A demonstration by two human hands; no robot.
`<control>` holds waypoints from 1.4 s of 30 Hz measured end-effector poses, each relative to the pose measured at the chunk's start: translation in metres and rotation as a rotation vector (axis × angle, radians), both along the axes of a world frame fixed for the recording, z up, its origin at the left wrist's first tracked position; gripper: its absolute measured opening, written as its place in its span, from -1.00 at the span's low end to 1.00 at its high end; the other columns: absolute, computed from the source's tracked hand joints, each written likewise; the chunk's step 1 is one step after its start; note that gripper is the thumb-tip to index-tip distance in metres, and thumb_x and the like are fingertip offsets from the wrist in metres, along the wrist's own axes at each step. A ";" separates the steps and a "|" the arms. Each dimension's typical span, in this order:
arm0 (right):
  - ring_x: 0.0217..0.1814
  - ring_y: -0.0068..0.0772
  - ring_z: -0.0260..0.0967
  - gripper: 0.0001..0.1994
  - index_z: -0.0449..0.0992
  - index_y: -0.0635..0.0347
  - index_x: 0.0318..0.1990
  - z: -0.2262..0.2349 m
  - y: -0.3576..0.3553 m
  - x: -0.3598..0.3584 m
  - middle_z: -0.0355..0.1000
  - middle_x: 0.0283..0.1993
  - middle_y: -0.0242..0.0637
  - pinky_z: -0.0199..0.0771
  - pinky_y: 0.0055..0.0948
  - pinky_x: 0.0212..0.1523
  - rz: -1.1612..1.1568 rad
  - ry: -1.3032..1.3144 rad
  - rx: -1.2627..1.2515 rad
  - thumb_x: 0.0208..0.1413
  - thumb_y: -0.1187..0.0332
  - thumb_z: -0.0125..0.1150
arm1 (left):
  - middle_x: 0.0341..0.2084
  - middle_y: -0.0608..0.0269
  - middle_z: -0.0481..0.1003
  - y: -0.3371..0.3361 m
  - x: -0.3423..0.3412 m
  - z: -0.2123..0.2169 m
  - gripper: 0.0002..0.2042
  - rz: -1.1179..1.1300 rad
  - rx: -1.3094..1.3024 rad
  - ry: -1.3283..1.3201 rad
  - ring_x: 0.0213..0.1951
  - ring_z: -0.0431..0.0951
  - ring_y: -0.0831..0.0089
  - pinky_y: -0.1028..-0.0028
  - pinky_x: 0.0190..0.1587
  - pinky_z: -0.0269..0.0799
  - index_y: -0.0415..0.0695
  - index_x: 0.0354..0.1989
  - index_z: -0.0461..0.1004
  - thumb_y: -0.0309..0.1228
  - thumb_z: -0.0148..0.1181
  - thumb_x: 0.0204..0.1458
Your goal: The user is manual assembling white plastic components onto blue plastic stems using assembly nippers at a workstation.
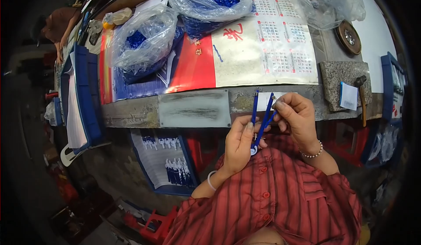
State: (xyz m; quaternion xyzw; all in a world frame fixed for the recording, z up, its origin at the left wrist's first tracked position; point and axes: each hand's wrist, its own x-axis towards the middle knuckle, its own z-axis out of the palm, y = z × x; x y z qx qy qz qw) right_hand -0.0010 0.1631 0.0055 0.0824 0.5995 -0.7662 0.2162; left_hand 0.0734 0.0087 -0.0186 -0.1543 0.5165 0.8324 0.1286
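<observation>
Left grip [239, 146], right grip [296, 115] pinch blue compass [262, 121], apparently spread.

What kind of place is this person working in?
Probably a small hand-assembly workshop. Both hands, left hand and right hand, hold a blue two-legged plastic tool over a worn workbench. Clear bags of blue parts lie on the bench, and a hammer rests on a stone slab.

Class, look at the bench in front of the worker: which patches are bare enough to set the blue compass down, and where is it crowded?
Bare: the grey metal plate at the bench's front edge, left of both hands, and the grey stone slab beside the wooden-handled hammer. Crowded: the back, where clear plastic bags of blue parts cover the calendar sheet.
</observation>
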 end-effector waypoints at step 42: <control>-0.70 -0.74 0.19 -0.86 0.43 0.29 -0.34 -0.026 -0.004 -0.012 0.38 -0.56 -0.37 0.24 -0.76 -0.67 0.029 -0.125 -0.226 0.17 0.38 0.05 | -0.25 0.03 0.50 0.002 -0.011 -0.001 -0.78 -0.018 -0.115 -0.027 -0.47 0.50 0.57 0.64 -0.41 0.42 -0.27 -0.02 0.20 -0.47 -0.20 0.20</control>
